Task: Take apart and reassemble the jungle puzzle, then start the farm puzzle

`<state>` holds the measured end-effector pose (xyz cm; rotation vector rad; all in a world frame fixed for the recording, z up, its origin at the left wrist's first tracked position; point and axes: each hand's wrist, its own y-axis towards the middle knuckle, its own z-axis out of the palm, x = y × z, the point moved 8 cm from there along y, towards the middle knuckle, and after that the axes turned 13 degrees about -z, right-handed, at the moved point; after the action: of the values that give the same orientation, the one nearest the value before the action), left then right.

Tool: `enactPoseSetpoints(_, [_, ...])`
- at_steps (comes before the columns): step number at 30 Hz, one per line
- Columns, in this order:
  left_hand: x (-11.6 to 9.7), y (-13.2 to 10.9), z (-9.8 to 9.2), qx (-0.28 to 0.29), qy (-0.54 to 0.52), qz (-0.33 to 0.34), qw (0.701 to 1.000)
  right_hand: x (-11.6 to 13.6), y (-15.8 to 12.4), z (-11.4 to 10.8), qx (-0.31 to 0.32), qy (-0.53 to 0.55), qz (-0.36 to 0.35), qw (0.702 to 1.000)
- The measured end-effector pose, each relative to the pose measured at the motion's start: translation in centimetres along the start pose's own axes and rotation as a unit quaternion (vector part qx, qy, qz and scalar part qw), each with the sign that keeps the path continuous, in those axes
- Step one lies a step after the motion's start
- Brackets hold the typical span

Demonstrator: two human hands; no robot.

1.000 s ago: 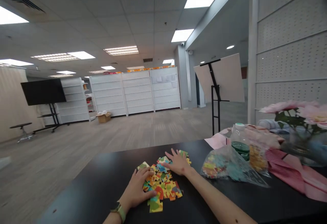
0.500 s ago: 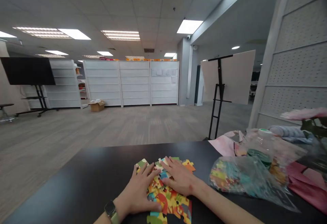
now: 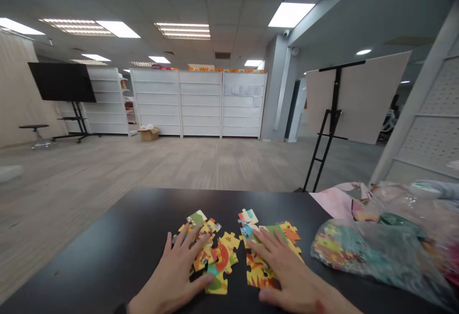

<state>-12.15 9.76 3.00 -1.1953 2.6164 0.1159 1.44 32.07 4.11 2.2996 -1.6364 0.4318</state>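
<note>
Your left hand (image 3: 172,276) and right hand (image 3: 287,271) lie spread, flat on the puzzle pieces (image 3: 218,256), now split into two piles on the table (image 3: 107,242), no longer one heap; the plastic bag (image 3: 373,252) sits at 3 o'clock.

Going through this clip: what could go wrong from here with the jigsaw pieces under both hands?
The left hand and right hand rest on two loose piles of jigsaw pieces, so a slide might scatter them across the black table. A wide sweep of the right hand might also catch the clear plastic bag of colourful pieces.
</note>
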Motion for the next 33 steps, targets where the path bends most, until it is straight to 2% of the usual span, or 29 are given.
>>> enactPoseSetpoints(2, [-0.3,-1.7,0.7,0.016,0.010,0.002,1.000,1.8,1.4,1.1,0.022,0.005,-0.008,1.000])
enactPoseSetpoints(5, [-2.2,-3.2,2.0,0.049,0.026,0.035,0.998,3.7,4.4,1.8,-0.001,0.019,-0.029,0.999])
enactPoseSetpoints(7, [-4.0,-3.7,2.5,0.060,0.026,0.064,0.996,3.9,6.0,1.6,-0.040,0.038,-0.047,0.997])
enactPoseSetpoints(9, [-5.8,-3.9,2.7,0.052,0.014,0.092,0.994,2.6,6.5,0.9,-0.086,0.022,-0.031,0.996])
enactPoseSetpoints(11, [-7.6,-3.9,2.5,0.031,-0.003,0.120,0.992,-0.1,5.5,-0.1,-0.106,-0.049,0.037,0.992])
enactPoseSetpoints(13, [-9.4,-3.6,2.1,0.003,-0.013,0.143,0.990,-3.2,3.2,-0.7,-0.086,-0.123,0.126,0.981])
enactPoseSetpoints(15, [-10.9,-2.7,1.7,-0.024,-0.007,0.161,0.987,-5.1,0.6,-0.5,-0.056,-0.132,0.165,0.976])
enactPoseSetpoints(18, [-12.2,-0.5,1.5,-0.058,0.013,0.150,0.987,-5.3,-2.4,0.6,-0.020,-0.117,0.159,0.980])
enactPoseSetpoints(21, [-12.7,1.5,1.6,-0.053,0.014,0.143,0.988,-2.6,-3.3,2.0,0.000,-0.103,0.128,0.986])
enactPoseSetpoints(24, [-11.6,2.2,0.8,-0.052,0.017,0.136,0.989,0.9,-1.9,3.1,0.016,-0.105,0.095,0.990])
enactPoseSetpoints(26, [-9.5,2.2,-0.1,-0.052,0.021,0.114,0.992,2.6,0.0,3.4,0.022,-0.109,0.081,0.990])
enactPoseSetpoints(30, [-3.2,1.0,-1.2,-0.031,0.033,0.033,0.998,3.7,4.0,3.3,0.009,-0.093,0.049,0.994])
enactPoseSetpoints(33, [-0.3,-0.9,-0.9,-0.011,0.042,-0.014,0.999,3.8,5.8,3.1,0.001,-0.079,0.024,0.997])
